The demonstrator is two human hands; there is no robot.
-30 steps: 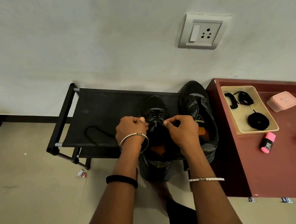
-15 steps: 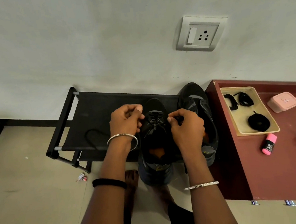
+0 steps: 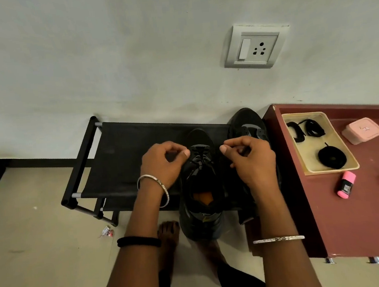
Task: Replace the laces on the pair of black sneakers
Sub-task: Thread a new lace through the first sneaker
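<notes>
Switch-and-socket plate (image 3: pixel 255 45) on wall (image 3: pixel 106 58). Pink box (image 3: pixel 363 130) and pink marker (image 3: pixel 346 184) lie apart on maroon table (image 3: pixel 353 220). Wrapper scrap (image 3: pixel 106 232) on floor (image 3: pixel 33 262).

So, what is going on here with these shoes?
A person is lacing a black sneaker that rests on a black rack. The left hand and right hand each pinch an end of its lace, held out to either side. The second sneaker waits beside it; more coiled laces lie in a tray.

Rack fabric (image 3: pixel 121 163) lying open left of the near sneaker (image 3: pixel 202 211). Right side: second sneaker (image 3: pixel 246 119) crowding against the maroon cabinet (image 3: pixel 353 220) edge. Wall (image 3: pixel 130 68) closing off the far side behind both.
</notes>
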